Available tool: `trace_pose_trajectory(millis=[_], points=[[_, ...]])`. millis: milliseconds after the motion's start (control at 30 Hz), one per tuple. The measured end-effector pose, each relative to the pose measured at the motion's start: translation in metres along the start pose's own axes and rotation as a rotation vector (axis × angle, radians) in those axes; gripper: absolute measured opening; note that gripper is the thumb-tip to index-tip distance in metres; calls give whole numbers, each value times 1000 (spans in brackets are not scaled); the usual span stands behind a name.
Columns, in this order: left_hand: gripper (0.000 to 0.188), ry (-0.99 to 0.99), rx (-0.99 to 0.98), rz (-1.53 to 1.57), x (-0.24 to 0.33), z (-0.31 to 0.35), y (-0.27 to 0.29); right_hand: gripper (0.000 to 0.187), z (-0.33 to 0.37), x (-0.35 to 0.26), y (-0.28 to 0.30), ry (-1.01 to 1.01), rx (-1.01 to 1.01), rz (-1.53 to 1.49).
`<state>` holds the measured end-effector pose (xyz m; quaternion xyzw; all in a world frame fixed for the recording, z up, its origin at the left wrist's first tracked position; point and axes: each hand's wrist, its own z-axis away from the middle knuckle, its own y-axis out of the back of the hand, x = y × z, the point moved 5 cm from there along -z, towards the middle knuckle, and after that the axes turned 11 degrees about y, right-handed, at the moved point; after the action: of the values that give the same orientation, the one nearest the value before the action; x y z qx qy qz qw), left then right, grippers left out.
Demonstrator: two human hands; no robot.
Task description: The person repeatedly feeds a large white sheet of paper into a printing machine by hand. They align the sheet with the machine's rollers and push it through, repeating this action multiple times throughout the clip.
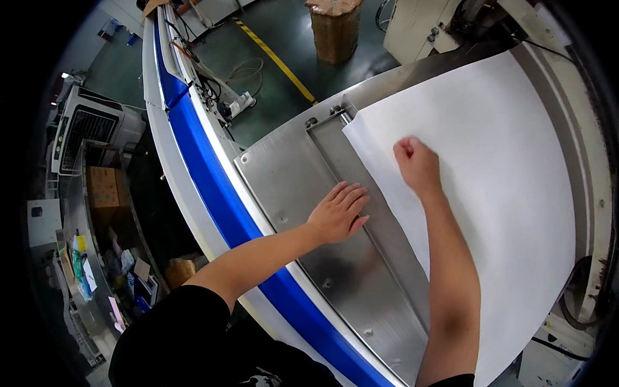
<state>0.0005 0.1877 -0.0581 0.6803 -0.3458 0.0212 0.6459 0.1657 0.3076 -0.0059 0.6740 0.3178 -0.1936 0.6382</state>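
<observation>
My left hand [340, 213] lies with fingers stretched out on the bare metal plate [309, 168], close to the edge of a wide white sheet [509, 180]. Over the sheet, near its left side, my right hand [418, 164] is closed in a fist; what it holds, if anything, is hidden. The sheet covers the right part of the machine bed and its left edge runs along the metal plate. At the sheet's far left corner shows the end of a metal roller [346, 119].
A blue and white rail [213, 187] runs along the machine's near side. Beyond the bed, a brown wrapped column [335, 32] stands on the green floor by a yellow line [274, 58]. To the left are a cluttered cart [106, 232] and an air cooler [90, 129].
</observation>
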Motion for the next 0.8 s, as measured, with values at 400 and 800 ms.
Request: trace_pose_trajectory(millis=[400, 800], points=[[44, 20, -15, 7, -3, -1, 0, 22, -39, 7, -18, -21, -15, -4], [49, 93, 278, 69, -35, -62, 38, 18, -34, 12, -21, 3, 63, 167]])
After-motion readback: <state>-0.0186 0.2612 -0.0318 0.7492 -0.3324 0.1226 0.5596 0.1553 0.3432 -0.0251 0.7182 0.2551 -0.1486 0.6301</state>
